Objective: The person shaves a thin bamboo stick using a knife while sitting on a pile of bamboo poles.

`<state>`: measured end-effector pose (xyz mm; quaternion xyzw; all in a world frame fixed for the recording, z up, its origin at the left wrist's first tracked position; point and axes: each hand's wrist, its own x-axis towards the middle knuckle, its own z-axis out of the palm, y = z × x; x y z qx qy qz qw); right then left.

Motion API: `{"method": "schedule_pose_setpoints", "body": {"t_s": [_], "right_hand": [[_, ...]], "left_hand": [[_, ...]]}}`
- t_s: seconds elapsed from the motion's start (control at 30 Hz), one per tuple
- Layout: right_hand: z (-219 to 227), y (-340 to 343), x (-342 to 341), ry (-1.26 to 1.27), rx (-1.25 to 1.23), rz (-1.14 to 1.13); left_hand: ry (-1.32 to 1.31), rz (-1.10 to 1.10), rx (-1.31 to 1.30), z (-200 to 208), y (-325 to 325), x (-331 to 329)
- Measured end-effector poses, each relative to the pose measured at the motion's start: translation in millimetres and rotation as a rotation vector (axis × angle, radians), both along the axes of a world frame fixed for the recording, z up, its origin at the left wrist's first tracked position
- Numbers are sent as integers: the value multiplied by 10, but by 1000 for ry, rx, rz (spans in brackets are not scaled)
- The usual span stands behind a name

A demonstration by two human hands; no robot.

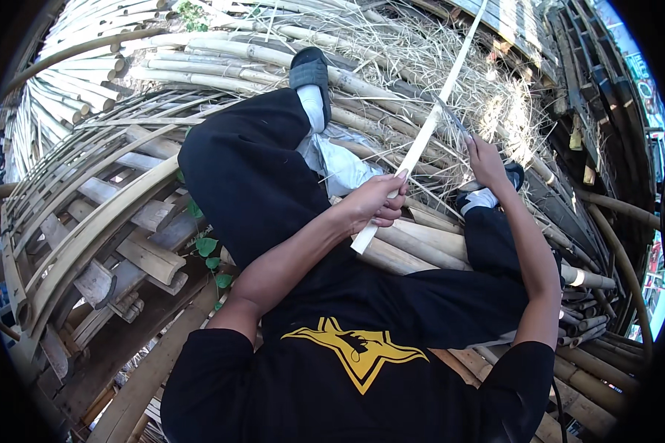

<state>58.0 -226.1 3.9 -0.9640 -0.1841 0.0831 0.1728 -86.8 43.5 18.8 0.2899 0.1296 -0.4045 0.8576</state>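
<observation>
A long pale bamboo strip (421, 139) runs slantwise from in front of my body up to the far right. My left hand (380, 199) is closed around it near its lower end, which sticks out past my fingers. Farther along, a knife (453, 118) meets the strip with its blade, and my right hand (485, 161) is closed on the knife's handle, mostly hidden by the fingers. Below the strip, a crumpled whitish plastic sack (343, 168) lies between my legs on the bamboo poles (414, 240).
Bamboo shavings (488, 96) are heaped beyond the right hand. A rack of split bamboo (103, 192) stands at my left, with stacked poles (89, 70) behind it. My slippered foot (309, 74) rests on poles ahead. Dark wooden boards (591, 88) rise at the right.
</observation>
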Motion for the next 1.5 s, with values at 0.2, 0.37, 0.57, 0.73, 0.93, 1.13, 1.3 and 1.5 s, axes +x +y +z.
{"method": "schedule_pose_setpoints", "body": {"t_s": [0.2, 0.37, 0.57, 0.73, 0.93, 1.13, 1.3, 1.5], "right_hand": [[40, 244, -427, 101, 169, 222], [16, 306, -387, 64, 240, 95], [-147, -168, 138, -8, -17, -133], [111, 254, -337, 42, 158, 226], [257, 248, -82, 122, -35, 183], [239, 228, -118, 52, 0, 184], [245, 417, -280, -6, 1, 166], [135, 209, 35, -22, -131, 238]], "left_hand": [[52, -15, -75, 2, 5, 30], [62, -25, -159, 22, 63, 84], [98, -27, -194, 61, 28, 29], [82, -30, -227, 84, 95, 35], [42, -6, -65, 22, 16, 27], [66, 4, -105, 49, 17, 0], [27, 7, -109, 48, 88, 22], [64, 49, 10, -45, -22, -13]]}}
